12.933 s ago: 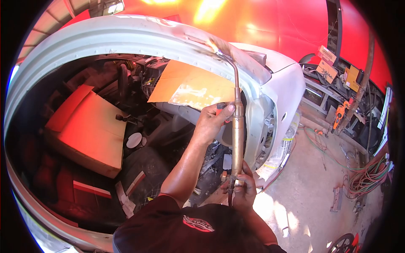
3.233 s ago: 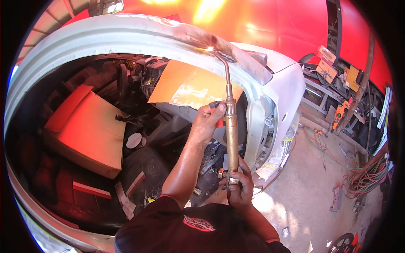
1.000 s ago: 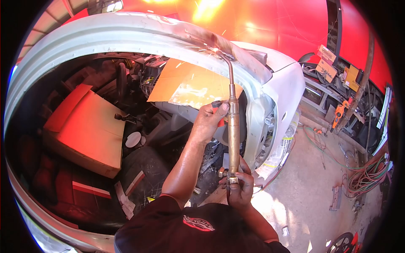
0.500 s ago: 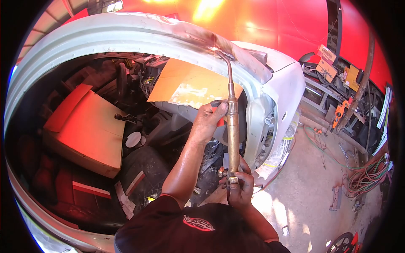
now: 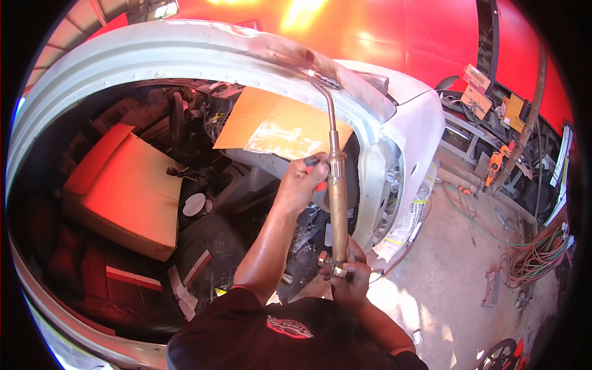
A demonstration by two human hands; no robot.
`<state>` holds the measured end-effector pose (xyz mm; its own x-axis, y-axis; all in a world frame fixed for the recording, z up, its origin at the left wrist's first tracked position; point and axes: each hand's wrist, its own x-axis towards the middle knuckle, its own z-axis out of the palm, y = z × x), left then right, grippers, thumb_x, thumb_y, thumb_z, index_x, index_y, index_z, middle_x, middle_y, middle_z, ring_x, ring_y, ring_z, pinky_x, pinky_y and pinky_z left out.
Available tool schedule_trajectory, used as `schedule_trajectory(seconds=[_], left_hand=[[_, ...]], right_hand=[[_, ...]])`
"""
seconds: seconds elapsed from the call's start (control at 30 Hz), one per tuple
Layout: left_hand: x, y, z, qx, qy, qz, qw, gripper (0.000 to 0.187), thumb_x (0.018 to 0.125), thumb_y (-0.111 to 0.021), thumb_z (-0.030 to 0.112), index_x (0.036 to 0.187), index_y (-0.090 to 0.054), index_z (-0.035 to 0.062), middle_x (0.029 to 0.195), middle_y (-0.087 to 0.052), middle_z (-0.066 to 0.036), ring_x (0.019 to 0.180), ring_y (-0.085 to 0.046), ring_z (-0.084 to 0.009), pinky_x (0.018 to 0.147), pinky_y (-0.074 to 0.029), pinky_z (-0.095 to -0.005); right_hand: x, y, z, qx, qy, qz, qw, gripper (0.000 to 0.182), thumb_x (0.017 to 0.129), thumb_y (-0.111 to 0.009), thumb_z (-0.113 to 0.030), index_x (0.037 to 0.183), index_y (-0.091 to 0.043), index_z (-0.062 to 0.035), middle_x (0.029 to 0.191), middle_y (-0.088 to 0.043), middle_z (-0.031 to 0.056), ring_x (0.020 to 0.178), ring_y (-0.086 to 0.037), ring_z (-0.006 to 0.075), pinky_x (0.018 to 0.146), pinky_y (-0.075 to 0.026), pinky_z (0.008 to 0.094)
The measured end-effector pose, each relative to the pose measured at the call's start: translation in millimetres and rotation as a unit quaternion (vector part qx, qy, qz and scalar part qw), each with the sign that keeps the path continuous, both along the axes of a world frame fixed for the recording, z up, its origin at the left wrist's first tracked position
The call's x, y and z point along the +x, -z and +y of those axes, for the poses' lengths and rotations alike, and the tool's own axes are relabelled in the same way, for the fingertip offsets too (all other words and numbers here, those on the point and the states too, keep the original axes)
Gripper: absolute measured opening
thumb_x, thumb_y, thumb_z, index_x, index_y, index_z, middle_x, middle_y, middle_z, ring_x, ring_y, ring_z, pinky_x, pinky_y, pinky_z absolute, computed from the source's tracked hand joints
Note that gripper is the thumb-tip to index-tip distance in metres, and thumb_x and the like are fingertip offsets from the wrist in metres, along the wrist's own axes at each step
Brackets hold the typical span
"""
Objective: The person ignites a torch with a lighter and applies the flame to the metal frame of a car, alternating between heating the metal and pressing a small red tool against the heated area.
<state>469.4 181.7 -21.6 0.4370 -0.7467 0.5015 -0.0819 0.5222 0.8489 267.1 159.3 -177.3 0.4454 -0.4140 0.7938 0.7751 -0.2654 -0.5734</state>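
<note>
A brass gas torch [image 5: 337,209] with a long bent copper-coloured neck points up at the car's pale roof frame [image 5: 203,57]. Its tip glows bright against a scorched, brown-stained stretch of the metal. My right hand [image 5: 351,280] wraps around the torch's base, by the valve knobs. Beside the upper part of the torch handle, my left hand [image 5: 302,188] is closed, with a small red piece with a dark end [image 5: 314,161] between thumb and fingers; its exact kind I cannot tell.
Inside the door opening lie a cardboard sheet [image 5: 280,123] and a large cardboard box [image 5: 126,191]. Coiled red and green hoses [image 5: 542,259] rest on the concrete floor at right. An orange tool [image 5: 495,166] and small boxes [image 5: 476,98] are near the red wall.
The torch has shifted slightly left and down, its tip sliding a little left along the scorched metal. My right hand dropped slightly with it; my left hand stays closed beside the handle.
</note>
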Motion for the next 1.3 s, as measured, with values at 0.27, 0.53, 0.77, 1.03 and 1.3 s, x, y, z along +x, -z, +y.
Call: schedule_trajectory(seconds=[0.27, 0.53, 0.77, 1.03, 1.3], left_hand=[[-46.9, 9.7, 1.6, 0.152, 0.012, -0.016, 0.988, 0.028, 0.105, -0.068, 0.026, 0.120, -0.072, 0.0025, 0.099, -0.074, -0.002, 0.083, -0.063, -0.0056, 0.076, -0.053, -0.0241], [-95.6, -13.7, -20.3, 0.089, -0.072, -0.140, 0.983, 0.031, 0.102, -0.071, 0.032, 0.112, -0.066, 0.0026, 0.094, -0.070, -0.005, 0.096, -0.064, -0.0141, 0.088, -0.051, -0.0360], [-101.0, -39.4, -14.1, 0.105, -0.217, -0.183, 0.953, 0.040, 0.099, -0.073, 0.040, 0.099, -0.070, 0.0003, 0.083, -0.069, -0.009, 0.084, -0.063, -0.0150, 0.078, -0.051, -0.0349], [-41.6, -51.4, -16.4, 0.084, -0.195, -0.116, 0.970, 0.054, 0.100, -0.067, 0.049, 0.087, -0.067, -0.0024, 0.072, -0.064, -0.012, 0.068, -0.060, -0.0193, 0.067, -0.049, -0.0384], [-43.8, -65.8, 19.2, 0.089, -0.190, -0.173, 0.962, 0.062, 0.097, -0.066, 0.055, 0.078, -0.062, -0.0045, 0.075, -0.065, -0.028, 0.075, -0.068, -0.0409, 0.072, -0.050, -0.0495]], right_hand=[[-77.7, 33.5, -34.4, -0.049, -0.023, 0.215, 0.975, 0.059, 0.087, -0.059, 0.015, 0.135, -0.040, -0.0146, 0.156, -0.035, 0.0267, 0.102, -0.072, 0.0326, 0.073, -0.064, 0.0350], [-106.5, 0.2, -67.9, -0.091, -0.004, 0.192, 0.977, 0.079, 0.087, -0.069, 0.006, 0.155, -0.032, -0.0073, 0.155, -0.034, 0.0274, 0.104, -0.072, 0.0291, 0.077, -0.065, 0.0374], [-96.6, -52.0, -43.5, -0.094, 0.119, 0.188, 0.970, 0.059, 0.091, -0.073, 0.000, 0.146, -0.053, 0.0018, 0.131, -0.058, 0.0196, 0.095, -0.068, 0.0206, 0.075, -0.060, 0.0320], [-53.0, -115.4, 18.1, 0.017, 0.161, 0.263, 0.951, 0.051, 0.097, -0.068, 0.000, 0.147, -0.057, -0.0052, 0.121, -0.060, 0.0076, 0.079, -0.063, 0.0093, 0.064, -0.058, 0.0249], [-53.9, -132.5, 72.9, -0.034, 0.290, 0.313, 0.904, 0.053, 0.098, -0.068, -0.003, 0.150, -0.056, -0.0078, 0.121, -0.059, 0.0086, 0.073, -0.063, 0.0094, 0.059, -0.056, 0.0258]])
